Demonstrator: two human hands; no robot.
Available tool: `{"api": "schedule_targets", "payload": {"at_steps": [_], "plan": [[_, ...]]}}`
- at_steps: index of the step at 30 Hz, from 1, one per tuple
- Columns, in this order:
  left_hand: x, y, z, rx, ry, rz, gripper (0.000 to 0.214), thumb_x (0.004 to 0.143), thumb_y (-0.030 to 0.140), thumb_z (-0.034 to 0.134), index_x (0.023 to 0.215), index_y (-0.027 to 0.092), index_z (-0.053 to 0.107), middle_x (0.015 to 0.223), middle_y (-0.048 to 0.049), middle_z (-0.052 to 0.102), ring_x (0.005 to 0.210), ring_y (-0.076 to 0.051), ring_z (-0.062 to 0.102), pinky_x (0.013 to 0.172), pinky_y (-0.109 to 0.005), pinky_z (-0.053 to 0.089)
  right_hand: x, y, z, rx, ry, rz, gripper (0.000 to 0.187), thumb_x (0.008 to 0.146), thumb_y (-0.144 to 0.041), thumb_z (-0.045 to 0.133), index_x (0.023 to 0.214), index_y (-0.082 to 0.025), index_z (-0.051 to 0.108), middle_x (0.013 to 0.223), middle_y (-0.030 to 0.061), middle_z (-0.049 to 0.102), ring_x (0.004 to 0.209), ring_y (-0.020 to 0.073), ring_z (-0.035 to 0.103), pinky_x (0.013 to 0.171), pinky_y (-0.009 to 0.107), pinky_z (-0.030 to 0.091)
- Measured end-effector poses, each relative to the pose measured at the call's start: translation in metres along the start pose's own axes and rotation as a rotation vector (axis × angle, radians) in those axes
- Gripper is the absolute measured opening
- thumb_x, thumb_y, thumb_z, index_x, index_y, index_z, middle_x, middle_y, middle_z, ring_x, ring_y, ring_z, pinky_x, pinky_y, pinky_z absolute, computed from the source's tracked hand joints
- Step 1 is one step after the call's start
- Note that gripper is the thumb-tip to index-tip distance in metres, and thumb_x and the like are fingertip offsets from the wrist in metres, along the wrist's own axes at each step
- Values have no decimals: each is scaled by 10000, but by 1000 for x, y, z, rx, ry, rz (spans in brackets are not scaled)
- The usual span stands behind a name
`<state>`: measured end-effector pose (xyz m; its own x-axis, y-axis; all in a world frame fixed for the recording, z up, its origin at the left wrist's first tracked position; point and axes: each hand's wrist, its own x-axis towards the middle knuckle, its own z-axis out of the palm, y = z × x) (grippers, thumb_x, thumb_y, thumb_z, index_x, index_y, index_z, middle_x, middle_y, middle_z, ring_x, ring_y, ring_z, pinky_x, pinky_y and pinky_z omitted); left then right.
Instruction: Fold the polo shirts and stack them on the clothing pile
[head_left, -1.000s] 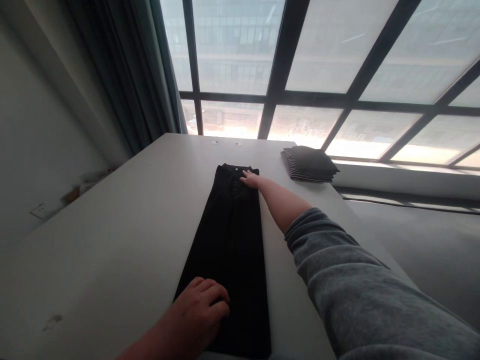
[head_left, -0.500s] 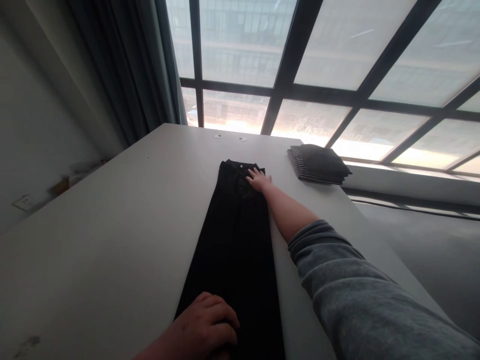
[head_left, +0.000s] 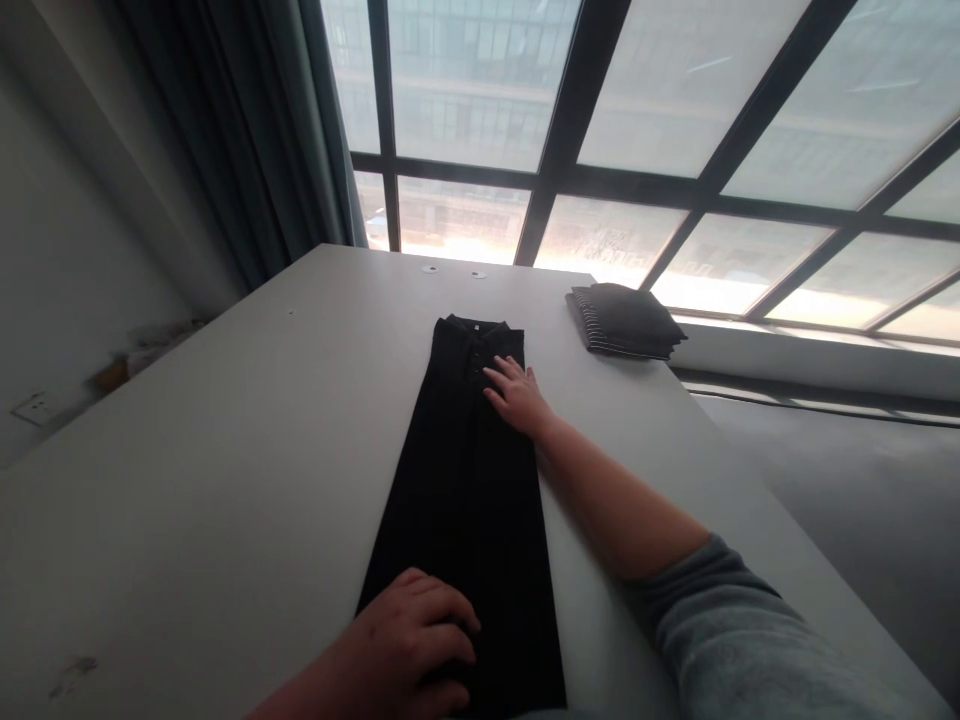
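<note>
Head camera view, looking forward and down along a white table (head_left: 187, 480). Black trousers (head_left: 465, 480) lie folded lengthwise down the middle of the tabletop. Their waistband sits toward the far end, near the centre of the frame, and the legs run down past the bottom edge of the view. Dark buttons (head_left: 475, 365) show in a short row just below the waistband.

The right hand (head_left: 517, 398) lies open and palm down on the upper part of the trousers, its fingers spread apart. Its fingertips (head_left: 495, 372) touch the black cloth near the buttons, and the heel of the hand sits at the garment's right edge. The bare forearm runs toward the lower right into a grey sweatshirt sleeve (head_left: 720, 625).

The left hand (head_left: 409, 640) is on the lower part of the trousers at the bottom of the frame, over their left edge, with its fingers bent and close together. Whether they grip the cloth or only rest on it cannot be told.

A folded stack of dark cloth with striped edges (head_left: 622, 320) sits at the upper right of the table, near the trousers but not touching them. Two small round holes (head_left: 429, 269) mark the far table edge. Beyond it is a large black-framed window (head_left: 570, 120), with a dark curtain (head_left: 225, 130) at the upper left and a wall socket (head_left: 34, 408) at the far left.
</note>
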<state>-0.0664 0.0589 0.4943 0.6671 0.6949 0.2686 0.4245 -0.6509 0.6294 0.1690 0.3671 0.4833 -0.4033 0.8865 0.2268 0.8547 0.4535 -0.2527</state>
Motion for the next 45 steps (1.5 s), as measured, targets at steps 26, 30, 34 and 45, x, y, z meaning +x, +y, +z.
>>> {"api": "schedule_targets", "payload": {"at_steps": [26,30,34,45], "plan": [[-81,-4,-34,554,122,-5,485,886,-1,476,1248,242,687,1212,-53,734,1099,-191,690,975,-343,560,-320,-85,-36,291,-148,-304,637,908,-54,493,1491,-293,589,1539,79,556,1469,243,495,1255,524,396],[-79,-10,-33,521,149,-80,554,796,-35,436,1196,236,707,1248,-57,721,1138,-205,681,998,-371,575,-324,-87,-32,279,-82,-209,747,773,47,442,1393,-308,658,1511,58,576,1401,227,551,1183,454,492],[-75,-15,-33,458,181,-150,564,740,-35,464,1177,222,711,1222,-69,728,1130,-217,684,998,-401,582,-322,-94,-37,257,-83,-202,676,721,21,514,1292,-279,716,1467,70,601,1332,267,575,1142,462,516],[-58,0,-40,219,87,-101,391,898,97,506,1200,232,713,1172,-48,772,1096,-189,721,1002,-355,557,-313,-73,-58,589,-96,-159,271,984,-255,510,1168,-280,708,1192,46,753,1186,243,687,1215,525,400]]}}
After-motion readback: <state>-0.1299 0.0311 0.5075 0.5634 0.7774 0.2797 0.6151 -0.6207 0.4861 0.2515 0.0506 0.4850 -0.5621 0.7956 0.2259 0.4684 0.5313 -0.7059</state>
